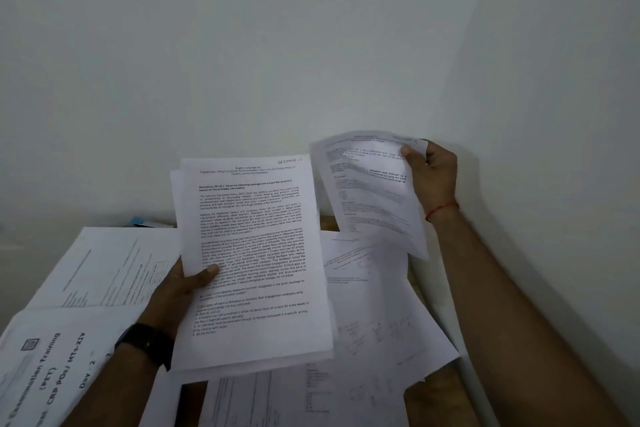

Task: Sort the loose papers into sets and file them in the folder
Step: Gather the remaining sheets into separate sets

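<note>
Wears a broad black wristwatch (147, 345) with a dark strap on the left wrist. Wears a thin red thread (441, 209), up and well to the right of the wristwatch, around the right wrist.

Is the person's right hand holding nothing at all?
No, the right hand pinches a printed sheet by its top corner; the left hand grips a paper stack.

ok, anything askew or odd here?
The sheet in the right hand hangs from one top corner and bows. The stack in the left hand is not squared. Loose papers beneath overlap at mixed angles. No tears visible.
</note>
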